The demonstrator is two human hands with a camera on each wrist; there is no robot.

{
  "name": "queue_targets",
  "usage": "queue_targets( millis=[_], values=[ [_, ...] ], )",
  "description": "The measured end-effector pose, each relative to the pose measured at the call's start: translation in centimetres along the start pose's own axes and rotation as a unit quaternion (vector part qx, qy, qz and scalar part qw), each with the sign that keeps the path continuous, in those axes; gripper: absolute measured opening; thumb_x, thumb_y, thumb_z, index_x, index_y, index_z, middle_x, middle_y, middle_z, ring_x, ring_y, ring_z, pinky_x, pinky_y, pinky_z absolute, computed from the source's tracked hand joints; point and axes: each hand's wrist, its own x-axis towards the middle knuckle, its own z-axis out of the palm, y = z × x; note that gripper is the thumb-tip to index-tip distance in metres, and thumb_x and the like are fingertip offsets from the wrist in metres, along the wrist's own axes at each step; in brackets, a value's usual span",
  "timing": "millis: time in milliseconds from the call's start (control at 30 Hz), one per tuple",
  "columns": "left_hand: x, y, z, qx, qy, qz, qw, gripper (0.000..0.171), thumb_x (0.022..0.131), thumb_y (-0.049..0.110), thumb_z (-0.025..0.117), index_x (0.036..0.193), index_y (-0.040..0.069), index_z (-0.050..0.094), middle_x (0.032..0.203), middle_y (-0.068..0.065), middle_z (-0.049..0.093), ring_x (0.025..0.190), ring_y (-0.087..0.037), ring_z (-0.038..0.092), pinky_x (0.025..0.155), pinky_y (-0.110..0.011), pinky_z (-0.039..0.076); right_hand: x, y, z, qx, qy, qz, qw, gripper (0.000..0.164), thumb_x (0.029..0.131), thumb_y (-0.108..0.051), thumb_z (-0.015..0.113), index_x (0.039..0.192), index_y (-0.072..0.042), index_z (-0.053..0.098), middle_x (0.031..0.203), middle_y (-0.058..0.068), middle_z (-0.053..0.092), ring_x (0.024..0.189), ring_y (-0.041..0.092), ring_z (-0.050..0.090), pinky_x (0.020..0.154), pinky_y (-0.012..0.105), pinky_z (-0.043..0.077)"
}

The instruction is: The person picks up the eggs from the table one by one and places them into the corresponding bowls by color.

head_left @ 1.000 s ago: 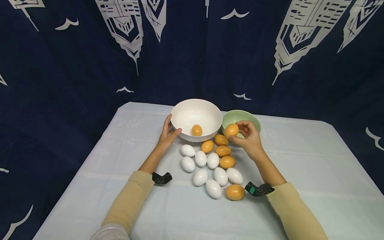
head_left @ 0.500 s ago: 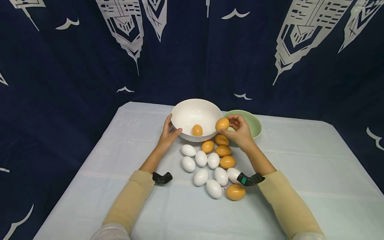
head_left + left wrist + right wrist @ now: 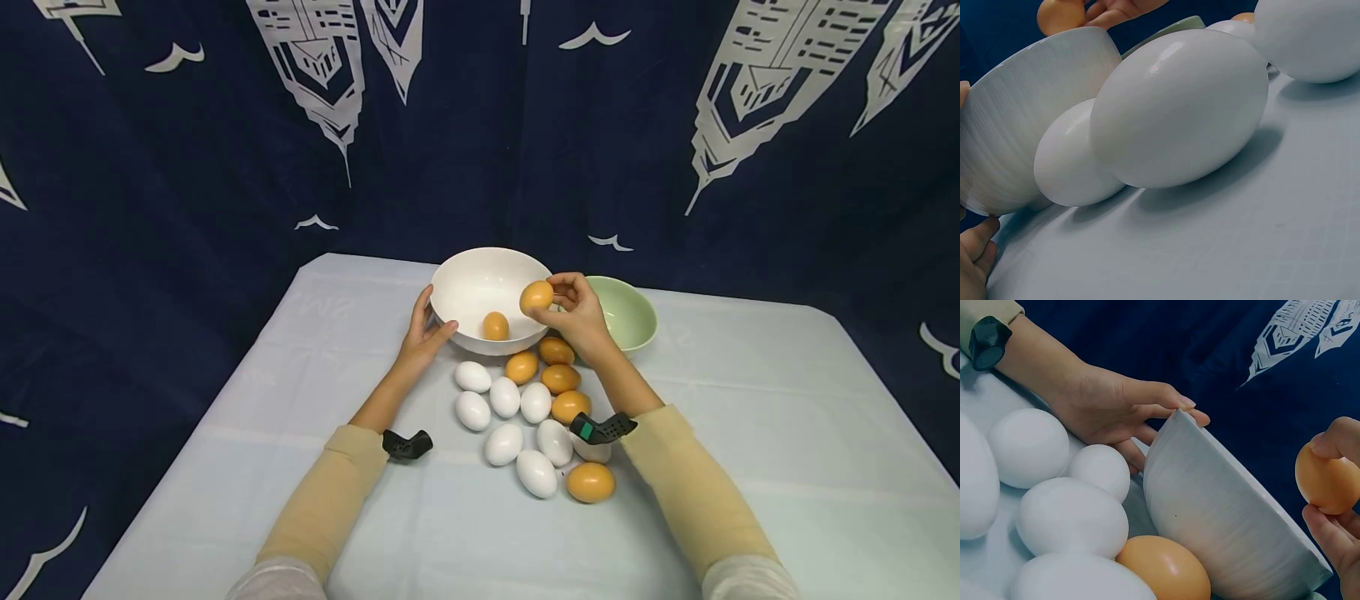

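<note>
Between the thumb and fingers of my right hand point(image 3: 585, 321) is a brown egg point(image 3: 536, 297), held over the right side of the white bowl point(image 3: 480, 279). The right wrist view shows the thumb on top of this egg point(image 3: 1329, 478) and fingers below it. My left hand point(image 3: 422, 342) grips the bowl's left side, with the thumb at the rim and fingers lower along the wall, as the right wrist view shows. Inside the bowl lies another brown egg point(image 3: 496, 326). In the left wrist view the bowl's outer wall point(image 3: 1035, 119) stands behind large white eggs.
A green bowl point(image 3: 630, 315) stands right of the white one, partly behind my right hand. Several white eggs point(image 3: 505, 397) lie loose in front of the bowls on the white-covered table point(image 3: 315, 333). Several brown eggs point(image 3: 561, 378) lie on their right. A dark blue patterned cloth point(image 3: 480, 150) hangs behind.
My right hand has carried the brown egg leftward and slightly up, from in front of the green bowl to over the white bowl. The left hand has stayed on the bowl.
</note>
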Motion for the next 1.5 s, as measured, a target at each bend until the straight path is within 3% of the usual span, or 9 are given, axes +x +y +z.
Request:
queue_targets(
  millis=[267,667,1033,1333,1500],
  values=[
    [0.2,-0.4,-0.2,0.01,0.008,0.002,0.9999,0.079,0.097,0.013,0.061,0.157,0.025,0.01,0.16,-0.019,0.008,0.139,-0.043,0.029,0.11,-0.045,0.034,1.2,0.0,1.3,0.019,-0.002,-0.003,1.0,0.056,0.076,0.011,0.074,0.123,0.005,0.044,0.114,0.01,0.055,0.096,0.014,0.057,0.082,0.015,0.048],
    [0.1,-0.3,-0.5,0.022,0.008,-0.01,0.9997,0.078,0.098,0.018,0.06,0.157,0.028,0.01,0.16,-0.019,0.007,0.138,-0.043,0.031,0.11,-0.044,0.034,2.6,-0.1,3.0,0.006,-0.012,0.008,1.0,0.06,0.077,0.007,0.076,0.127,0.005,0.044,0.122,0.015,0.054,0.102,0.019,0.056,0.081,0.015,0.049],
    [0.1,-0.2,-0.6,0.012,0.009,-0.003,0.9999,0.078,0.098,0.014,0.059,0.157,0.024,0.009,0.16,-0.02,0.007,0.139,-0.044,0.029,0.111,-0.044,0.033,4.1,-0.1,4.9,-0.006,-0.008,0.012,1.0,0.055,0.075,0.005,0.078,0.121,0.001,0.047,0.116,0.012,0.056,0.101,0.021,0.057,0.078,0.019,0.052],
    [0.3,-0.5,-0.4,0.004,0.007,-0.004,1.0,0.078,0.098,0.013,0.06,0.157,0.026,0.01,0.16,-0.019,0.008,0.138,-0.042,0.031,0.11,-0.043,0.034,5.3,0.1,5.7,-0.077,-0.005,0.04,0.996,0.055,0.074,-0.006,0.082,0.119,-0.004,0.049,0.119,0.013,0.055,0.107,0.026,0.057,0.089,0.029,0.049],
    [0.3,-0.2,-0.3,-0.008,-0.007,-0.006,0.9999,0.08,0.098,0.01,0.059,0.157,0.019,0.006,0.16,-0.02,0.006,0.139,-0.044,0.028,0.111,-0.044,0.032,5.9,0.4,6.0,-0.086,-0.023,0.054,0.995,0.056,0.075,-0.007,0.082,0.12,-0.003,0.049,0.122,0.015,0.054,0.11,0.028,0.056,0.091,0.032,0.05]
  ],
)
